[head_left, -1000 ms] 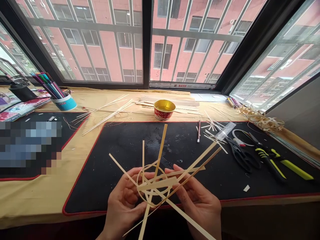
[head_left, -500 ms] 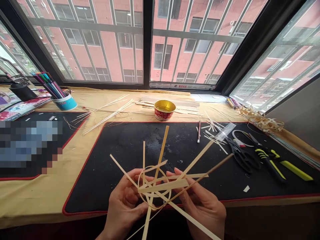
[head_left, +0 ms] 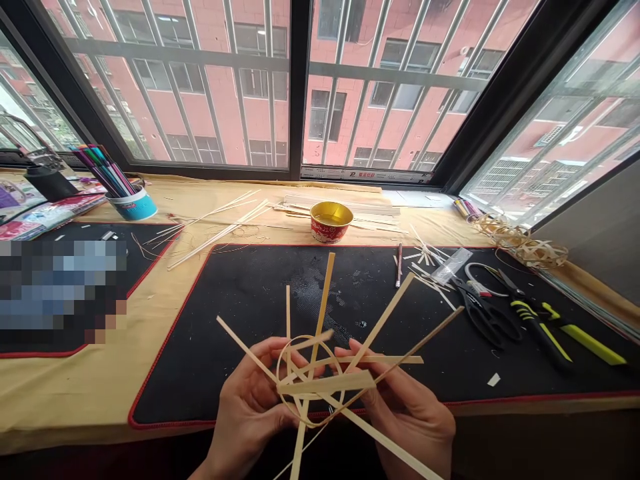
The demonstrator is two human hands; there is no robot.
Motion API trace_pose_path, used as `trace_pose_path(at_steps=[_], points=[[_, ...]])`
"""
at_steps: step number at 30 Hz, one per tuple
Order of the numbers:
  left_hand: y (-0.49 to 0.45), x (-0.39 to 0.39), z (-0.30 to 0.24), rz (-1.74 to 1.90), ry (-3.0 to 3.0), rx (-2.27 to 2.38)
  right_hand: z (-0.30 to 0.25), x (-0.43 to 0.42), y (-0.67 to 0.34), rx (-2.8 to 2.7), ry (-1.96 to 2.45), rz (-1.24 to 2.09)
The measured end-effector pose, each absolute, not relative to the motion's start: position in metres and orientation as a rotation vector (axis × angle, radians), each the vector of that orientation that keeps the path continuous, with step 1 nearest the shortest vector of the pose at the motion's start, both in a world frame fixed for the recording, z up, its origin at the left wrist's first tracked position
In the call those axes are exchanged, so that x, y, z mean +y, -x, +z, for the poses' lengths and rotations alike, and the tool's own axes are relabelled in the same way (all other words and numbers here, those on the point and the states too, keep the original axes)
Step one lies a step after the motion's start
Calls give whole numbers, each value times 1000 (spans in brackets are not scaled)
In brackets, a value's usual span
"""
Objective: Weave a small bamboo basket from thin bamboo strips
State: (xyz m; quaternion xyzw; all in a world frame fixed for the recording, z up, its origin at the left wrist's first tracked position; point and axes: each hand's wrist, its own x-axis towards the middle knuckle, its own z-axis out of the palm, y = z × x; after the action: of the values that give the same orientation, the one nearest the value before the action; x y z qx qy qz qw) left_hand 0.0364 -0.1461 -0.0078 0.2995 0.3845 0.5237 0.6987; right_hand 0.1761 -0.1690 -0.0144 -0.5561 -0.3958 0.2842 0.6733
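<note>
A star-shaped weave of pale bamboo strips [head_left: 330,384] is held up above the near edge of the black mat [head_left: 240,287]. Its strips cross in the middle and a thin round hoop is threaded through them, the loose ends pointing out all round. My left hand [head_left: 247,400] grips the weave's left side, thumb below and fingers behind. On the other side my right hand [head_left: 417,410] pinches strips between thumb and fingers. Some fingertips of both hands are hidden behind the strips.
A red tin bowl [head_left: 331,225] stands behind the mat, near loose strips [head_left: 225,230]. Rightward lie a pencil [head_left: 399,267], a clear ruler [head_left: 451,267], black scissors [head_left: 487,317], a black-and-green handled tool [head_left: 545,333] and curled strips [head_left: 520,241]. A pen cup [head_left: 133,204] stands left.
The weave has tilted slightly in my hands, its upper right strip end shifting left and down. Both hands keep their hold, and the view has shifted a little.
</note>
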Motion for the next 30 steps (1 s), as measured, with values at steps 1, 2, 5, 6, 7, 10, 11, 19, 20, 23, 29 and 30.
trace_pose_path(at_steps=[1, 2, 5, 6, 7, 10, 11, 19, 20, 23, 29, 30], points=[[-36, -146, -8, 1160, -670, 852, -14, -169, -178, -935, 1247, 642], [-36, -146, -7, 1151, -676, 847, -13, -169, -179, -982, 1241, 648], [-36, -145, -6, 1134, -699, 837, -13, -168, -182, -1097, 1236, 641], [-36, -144, -6, 1133, -700, 832, -13, -168, -182, -1117, 1239, 607], [-36, -144, -6, 1138, -700, 826, -13, -169, -181, -1122, 1243, 555], [-36, -144, -5, 1153, -698, 817, -16, -168, -177, -1116, 1229, 378], [-36, -144, -5, 1154, -698, 820, -17, -168, -176, -1126, 1214, 335], [-36, -146, -7, 1153, -684, 845, -22, -165, -169, -1158, 1170, 185], [-35, -146, -8, 1150, -687, 847, -22, -165, -169, -1143, 1172, 191], [-34, -145, -8, 1147, -687, 844, -24, -164, -170, -1174, 1171, 212], [-32, -143, -10, 1157, -697, 841, -25, -165, -175, -1343, 1146, 153], [-31, -143, -12, 1156, -706, 835, -25, -166, -175, -1347, 1170, 137]])
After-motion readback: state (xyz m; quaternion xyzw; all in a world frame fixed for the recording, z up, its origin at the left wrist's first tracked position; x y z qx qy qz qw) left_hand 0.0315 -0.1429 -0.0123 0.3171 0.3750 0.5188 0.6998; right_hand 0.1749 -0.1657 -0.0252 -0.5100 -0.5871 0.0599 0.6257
